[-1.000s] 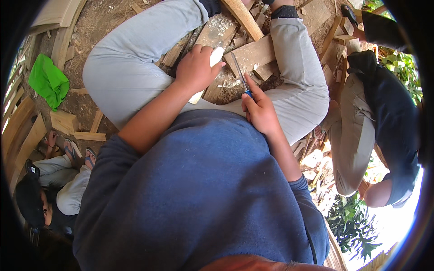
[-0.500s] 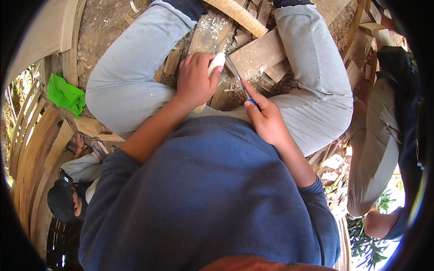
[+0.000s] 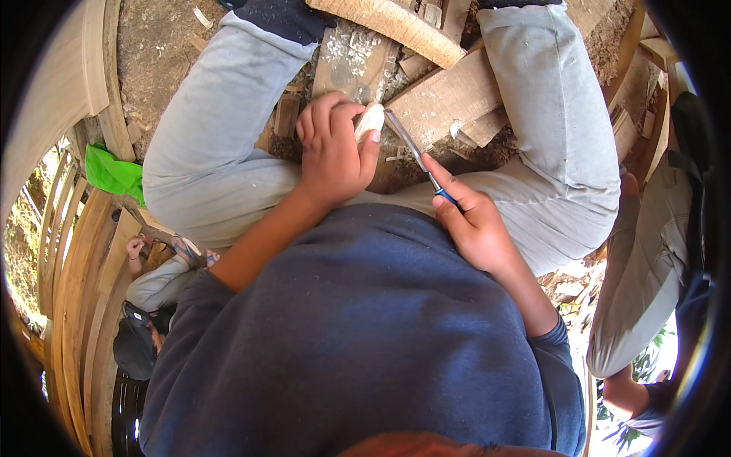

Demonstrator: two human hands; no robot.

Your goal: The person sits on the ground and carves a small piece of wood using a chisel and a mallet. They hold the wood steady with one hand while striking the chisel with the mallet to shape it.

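Note:
Between my knees, my left hand (image 3: 333,148) is closed around a pale piece of wood (image 3: 371,122) with a rounded end. Only that end shows past my thumb and fingers; the rest is hidden by the hand. My right hand (image 3: 470,215) grips a chisel (image 3: 412,148) by its blue handle, the index finger stretched along the metal shaft. The chisel's tip points up and left, close to the rounded end of the wood. A narrow gap seems to lie between tip and wood.
A thick light wood bar (image 3: 396,29) and a flat board (image 3: 445,97) lie beyond my hands among chips. A green cloth or bag (image 3: 114,172) is at the left, near curved planks (image 3: 72,282). One person (image 3: 137,343) sits lower left; another person (image 3: 647,266) is at the right.
The view has shifted slightly. The chisel tip has moved a little away from the wood's end, and my right hand sits slightly farther right and lower. Both hands keep their holds.

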